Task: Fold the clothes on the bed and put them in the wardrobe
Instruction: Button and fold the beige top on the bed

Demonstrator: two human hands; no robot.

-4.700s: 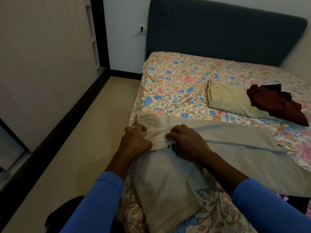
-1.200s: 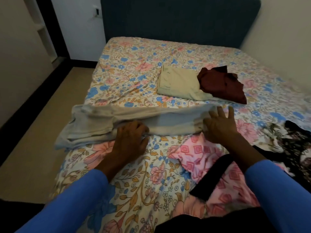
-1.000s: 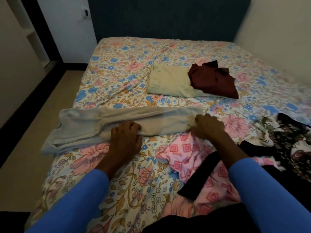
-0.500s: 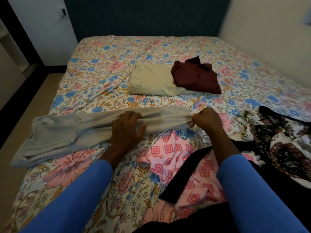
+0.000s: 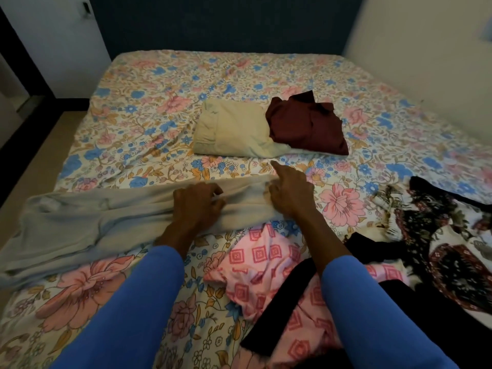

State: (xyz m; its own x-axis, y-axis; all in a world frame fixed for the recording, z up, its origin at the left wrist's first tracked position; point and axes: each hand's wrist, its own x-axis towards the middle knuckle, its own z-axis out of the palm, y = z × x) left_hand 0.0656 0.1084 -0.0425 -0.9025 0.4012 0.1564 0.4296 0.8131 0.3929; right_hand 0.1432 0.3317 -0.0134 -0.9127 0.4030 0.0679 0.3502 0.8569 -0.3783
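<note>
The grey garment point(image 5: 93, 222) lies in a long band across the bed point(image 5: 159, 102), from 9 o'clock to the middle. The left hand point(image 5: 198, 206) grips it, fingers curled into bunched cloth. The right hand point(image 5: 290, 193) sits at its 3 o'clock end, forefinger straight toward 12 o'clock, the other fingers curled; whether they pinch cloth I cannot tell. A folded beige garment point(image 5: 234, 131) lies at 12 o'clock, touching a maroon garment point(image 5: 306, 123).

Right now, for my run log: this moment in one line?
step: folding grey garment | left hand: grips its middle | right hand: at its end, grip unclear | behind: beige garment, maroon garment
</note>
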